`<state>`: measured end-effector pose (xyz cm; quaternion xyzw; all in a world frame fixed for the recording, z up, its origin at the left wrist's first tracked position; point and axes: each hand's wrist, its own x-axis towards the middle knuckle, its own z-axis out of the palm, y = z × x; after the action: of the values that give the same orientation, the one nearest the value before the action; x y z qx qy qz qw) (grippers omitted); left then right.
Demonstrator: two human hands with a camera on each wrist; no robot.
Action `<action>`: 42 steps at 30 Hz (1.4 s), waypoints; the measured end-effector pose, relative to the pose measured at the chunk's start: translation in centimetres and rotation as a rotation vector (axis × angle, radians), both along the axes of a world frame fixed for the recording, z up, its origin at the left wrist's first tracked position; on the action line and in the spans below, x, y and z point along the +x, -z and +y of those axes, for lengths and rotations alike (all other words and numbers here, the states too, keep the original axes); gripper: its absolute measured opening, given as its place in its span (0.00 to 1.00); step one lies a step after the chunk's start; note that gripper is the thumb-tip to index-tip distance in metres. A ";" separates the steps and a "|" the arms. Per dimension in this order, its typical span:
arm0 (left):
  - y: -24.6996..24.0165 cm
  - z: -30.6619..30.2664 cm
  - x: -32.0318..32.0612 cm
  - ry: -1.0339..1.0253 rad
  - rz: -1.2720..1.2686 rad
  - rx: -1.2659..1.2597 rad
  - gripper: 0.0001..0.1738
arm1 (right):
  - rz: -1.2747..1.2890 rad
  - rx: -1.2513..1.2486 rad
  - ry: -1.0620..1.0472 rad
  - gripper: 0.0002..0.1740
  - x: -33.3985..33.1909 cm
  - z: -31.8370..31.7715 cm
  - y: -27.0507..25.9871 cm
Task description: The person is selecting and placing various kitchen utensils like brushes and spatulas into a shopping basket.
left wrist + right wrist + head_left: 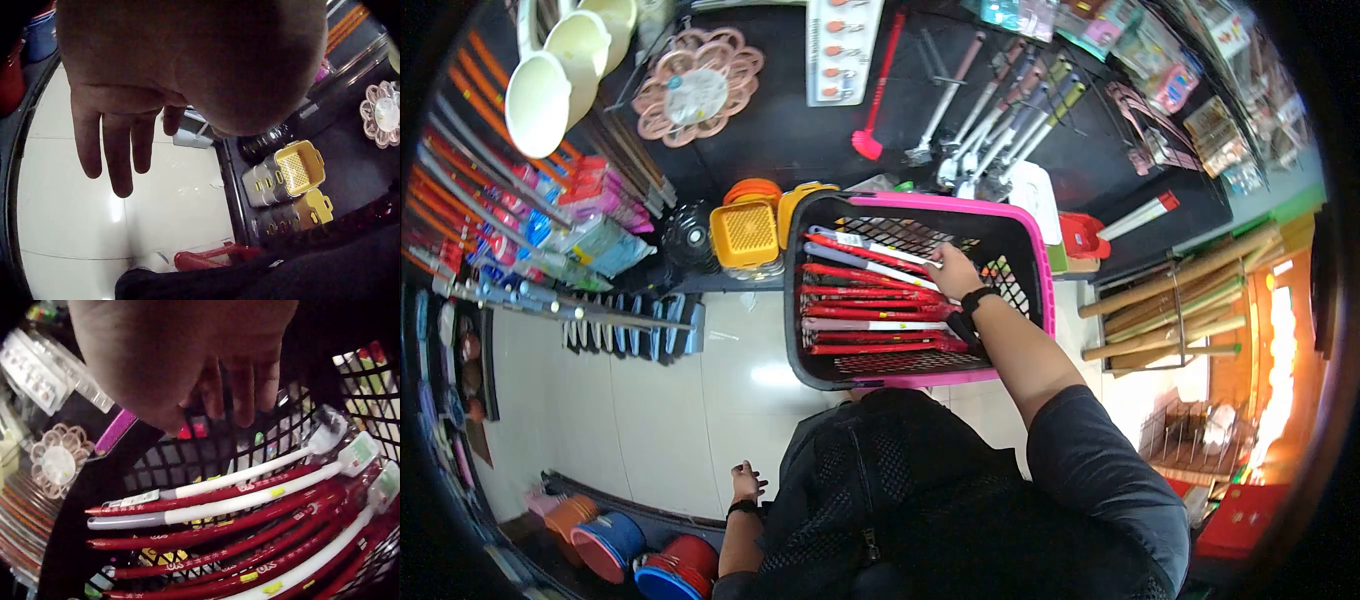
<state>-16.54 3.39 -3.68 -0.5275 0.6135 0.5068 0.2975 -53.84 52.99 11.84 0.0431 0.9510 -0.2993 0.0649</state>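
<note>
A black mesh shopping basket (1048,290) with a pink rim holds several red long-handled brushes (870,300) and some white ones with grey grips. My right hand (952,272) is inside the basket, over the upper white brush (900,257). In the right wrist view the right fingers (244,394) hang loosely above that white handle (244,474), with nothing between them. Clear wrapping covers the white brushes' heads (359,453). My left hand (745,485) hangs beside the body, over the floor; in the left wrist view its fingers (117,156) are relaxed and hold nothing.
Beyond the basket, brushes (1000,130) and a pink petal-shaped tray (695,92) hang on a dark wall. Yellow baskets (745,235) stand on the shelf at left. Buckets (608,545) line the lower left. Wooden poles (1180,290) lean in a rack at right.
</note>
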 end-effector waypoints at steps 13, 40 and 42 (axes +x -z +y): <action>0.0 1.7 -9.1 0.371 0.057 -0.062 0.29 | 0.162 -0.211 0.368 0.08 11.1 11.7 -2.4; 0.8 13.9 6.2 0.094 0.143 -0.156 0.28 | 0.325 -0.561 0.070 0.10 -5.5 18.8 -5.6; 1.1 15.1 8.2 0.053 0.144 -0.161 0.28 | 0.351 -0.641 0.037 0.09 -7.9 19.4 -5.5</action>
<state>-8.34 18.52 -4.81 -0.4955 0.6858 0.4844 0.2226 -61.70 72.35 17.36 -0.0143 0.8047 -0.5860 -0.0943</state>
